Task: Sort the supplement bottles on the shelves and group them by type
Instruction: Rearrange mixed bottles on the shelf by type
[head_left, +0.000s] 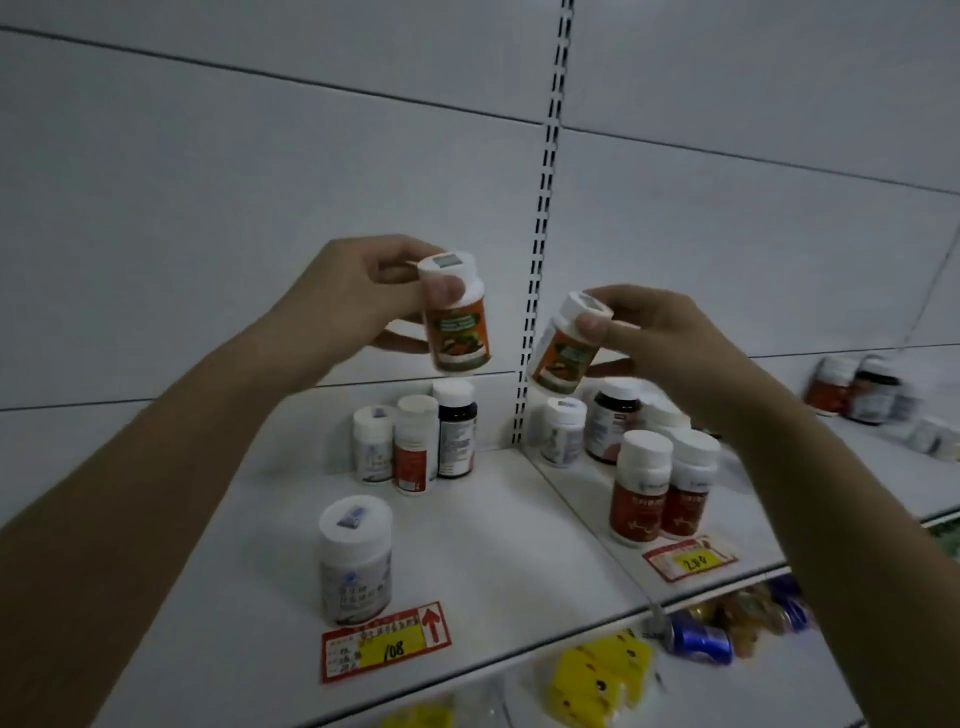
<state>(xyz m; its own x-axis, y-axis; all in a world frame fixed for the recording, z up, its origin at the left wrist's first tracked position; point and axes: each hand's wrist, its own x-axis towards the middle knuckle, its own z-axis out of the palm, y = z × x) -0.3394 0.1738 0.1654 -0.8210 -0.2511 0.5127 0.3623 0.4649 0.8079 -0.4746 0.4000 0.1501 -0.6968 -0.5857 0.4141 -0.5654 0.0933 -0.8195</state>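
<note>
A white metal shelf (498, 545) is seen from above, backed by pale wall panels (260, 182) and divided by a slotted upright strip (540, 234). The light is dim. Two red and yellow price tags (385, 647) are fixed along the front edge, and yellow packets (602, 675) and blue cans (698, 642) lie on the shelf below.

An orange-labelled bottle (457, 322) is held upright in the air by the left hand (353, 296), the thumb pressed on the neck just under the white cap and the fingers curled round the back. A second orange-labelled bottle (563, 351) is gripped by the right hand (670, 343) at its cap and is tilted, its base pointing down and left. Both are raised above the shelf, near each other but apart.

On the shelf, a grey-labelled bottle (356, 561) with a wide round white cap stands alone near the front. Behind it three bottles (415, 441) stand together: one pale, one red, one dark. To the right, two red-labelled bottles (662, 488) stand side by side, touching. All are smooth plastic cylinders with white caps. Further bottles (857, 389) at far right are blurred.
</note>
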